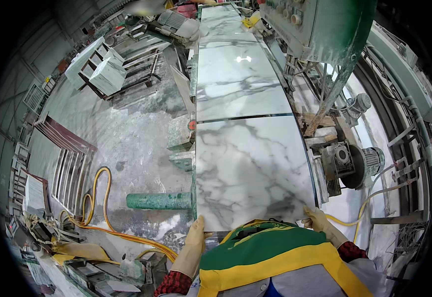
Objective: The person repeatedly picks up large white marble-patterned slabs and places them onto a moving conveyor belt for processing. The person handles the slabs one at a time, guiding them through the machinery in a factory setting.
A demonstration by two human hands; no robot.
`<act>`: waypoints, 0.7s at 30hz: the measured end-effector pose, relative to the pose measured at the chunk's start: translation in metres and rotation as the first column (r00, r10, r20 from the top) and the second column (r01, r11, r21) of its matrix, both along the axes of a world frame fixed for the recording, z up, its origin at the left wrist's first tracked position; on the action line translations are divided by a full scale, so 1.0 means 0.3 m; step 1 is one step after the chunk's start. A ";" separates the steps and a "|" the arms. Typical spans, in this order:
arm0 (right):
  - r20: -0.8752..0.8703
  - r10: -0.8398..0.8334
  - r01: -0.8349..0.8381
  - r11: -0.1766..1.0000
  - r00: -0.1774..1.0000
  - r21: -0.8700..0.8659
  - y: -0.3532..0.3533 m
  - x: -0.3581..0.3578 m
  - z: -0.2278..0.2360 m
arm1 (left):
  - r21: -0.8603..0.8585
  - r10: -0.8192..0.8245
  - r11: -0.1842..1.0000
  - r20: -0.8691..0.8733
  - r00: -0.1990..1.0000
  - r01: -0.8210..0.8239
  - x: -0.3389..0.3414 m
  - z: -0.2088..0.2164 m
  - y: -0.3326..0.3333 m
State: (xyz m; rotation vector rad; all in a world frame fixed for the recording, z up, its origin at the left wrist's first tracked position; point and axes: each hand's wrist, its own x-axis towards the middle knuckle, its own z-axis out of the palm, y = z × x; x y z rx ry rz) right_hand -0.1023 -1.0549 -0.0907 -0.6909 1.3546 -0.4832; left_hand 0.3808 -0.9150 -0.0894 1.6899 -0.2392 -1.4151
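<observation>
A white slab with grey marble veining (250, 163) lies flat on a conveyor line in front of me, its near edge close to my apron (270, 252). My left hand (194, 242), in a cream glove, grips its near left corner. At the near right corner, my gloved right hand (321, 223) is closed on the edge, with part of the fingers hidden. Just beyond a narrow dark gap lies another veined slab (241, 91), glossy with a light reflection, and more slabs follow in a row.
A green roller (159, 200) juts out on the left. Yellow hoses (104, 198) curl over the floor near metal racks (70, 173). Motors (352, 161) stand along the right side, below a green control box (320, 29). Stone blocks (108, 76) rest on a frame at the far left.
</observation>
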 end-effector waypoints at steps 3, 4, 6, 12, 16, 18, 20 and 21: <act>0.006 0.000 0.000 1.000 1.000 0.019 -0.025 0.011 0.026 | 0.021 0.002 1.000 0.013 1.000 -0.002 0.000 0.010 -0.013; 0.016 0.023 -0.024 0.999 1.000 0.035 -0.034 -0.004 0.014 | 0.030 -0.008 1.000 0.018 1.000 0.007 0.002 0.015 -0.017; 0.000 0.052 -0.052 0.998 0.999 0.042 -0.056 0.000 0.037 | 0.043 -0.029 0.999 0.036 0.999 0.028 -0.001 0.039 -0.040; -0.060 0.011 -0.007 0.999 0.998 0.052 -0.076 -0.003 -0.006 | 0.040 0.000 0.999 0.004 1.000 0.000 0.018 -0.015 -0.060; -0.105 0.093 -0.101 0.992 0.990 -0.079 -0.068 -0.042 -0.065 | 0.081 0.035 0.996 0.001 0.999 -0.035 0.001 0.034 -0.112; -0.197 0.199 -0.242 0.943 0.960 -0.228 -0.058 -0.055 -0.090 | 0.129 0.042 0.991 -0.008 0.999 -0.041 -0.003 0.060 -0.118; -0.296 0.317 -0.409 0.849 0.901 -0.335 -0.055 -0.071 -0.122 | 0.127 0.044 0.991 0.003 0.999 -0.044 0.010 0.042 -0.108; -0.333 0.361 -0.466 0.820 0.871 -0.332 -0.046 -0.090 -0.144 | 0.094 0.037 0.995 0.012 0.999 -0.038 0.021 0.007 -0.091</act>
